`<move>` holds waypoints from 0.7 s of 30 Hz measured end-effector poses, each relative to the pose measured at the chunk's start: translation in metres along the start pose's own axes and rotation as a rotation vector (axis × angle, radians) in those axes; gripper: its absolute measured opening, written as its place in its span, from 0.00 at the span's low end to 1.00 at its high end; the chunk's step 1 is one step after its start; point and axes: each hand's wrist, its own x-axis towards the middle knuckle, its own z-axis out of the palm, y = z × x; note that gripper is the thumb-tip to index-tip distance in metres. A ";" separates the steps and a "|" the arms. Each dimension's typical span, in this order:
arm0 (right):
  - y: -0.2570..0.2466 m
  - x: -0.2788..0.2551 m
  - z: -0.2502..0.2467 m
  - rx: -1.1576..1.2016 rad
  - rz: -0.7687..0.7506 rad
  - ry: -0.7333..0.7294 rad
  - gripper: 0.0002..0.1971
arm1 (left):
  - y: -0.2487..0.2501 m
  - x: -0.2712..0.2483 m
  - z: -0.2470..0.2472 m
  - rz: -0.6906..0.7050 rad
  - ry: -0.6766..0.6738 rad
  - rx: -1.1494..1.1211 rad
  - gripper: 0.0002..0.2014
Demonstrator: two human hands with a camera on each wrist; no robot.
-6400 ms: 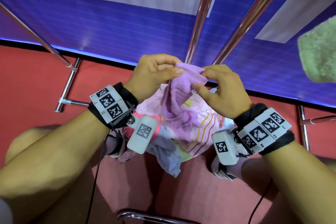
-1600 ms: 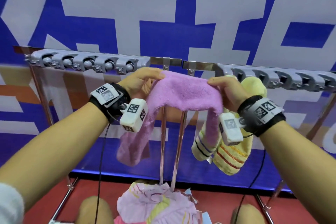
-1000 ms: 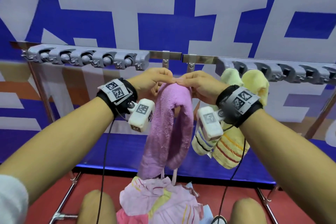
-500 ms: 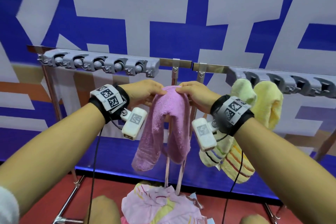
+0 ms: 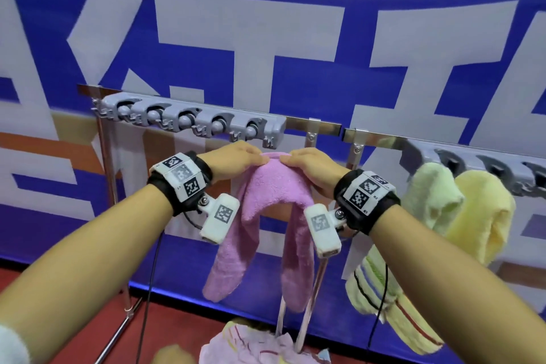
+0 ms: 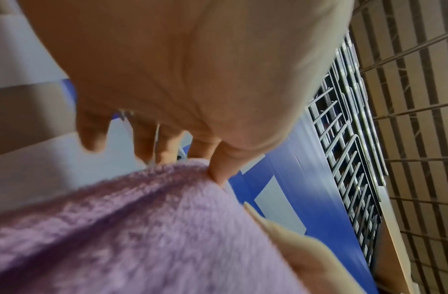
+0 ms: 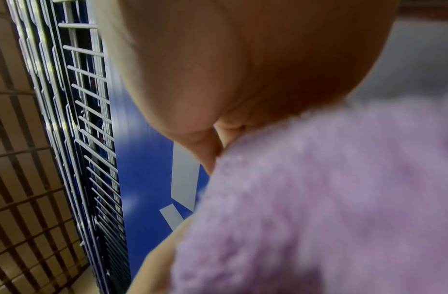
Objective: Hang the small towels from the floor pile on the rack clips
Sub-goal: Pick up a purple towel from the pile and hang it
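A pink fluffy towel (image 5: 274,186) is bunched at its top and hangs in two tails. My left hand (image 5: 236,161) pinches its top from the left, my right hand (image 5: 310,167) from the right, fingertips almost meeting. The bunched top sits just below the rightmost clip (image 5: 260,131) of the left grey clip strip (image 5: 189,120). Both wrist views show the pink towel (image 6: 142,228) (image 7: 331,199) up close under the fingers (image 6: 220,165). The floor pile (image 5: 254,346) of pink and striped towels lies below.
A green towel (image 5: 431,201) and a yellow towel (image 5: 484,216) hang from the right clip strip (image 5: 487,168), with a striped one (image 5: 375,287) lower. Chrome rack posts (image 5: 307,301) stand behind the pink towel. A blue and white banner (image 5: 266,38) backs the rack.
Both hands have carried the bunched pink towel up and left, closer under the end clip of the left strip. The view has shifted left with them.
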 end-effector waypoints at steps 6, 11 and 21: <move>-0.011 0.033 0.008 0.163 0.039 0.064 0.21 | -0.006 0.023 0.002 0.104 0.332 0.173 0.25; -0.017 0.048 0.001 0.251 0.013 0.034 0.14 | 0.000 0.035 -0.006 0.092 0.575 0.371 0.24; -0.014 0.078 0.008 0.268 0.071 0.228 0.13 | 0.002 0.082 -0.010 -0.117 0.505 0.452 0.21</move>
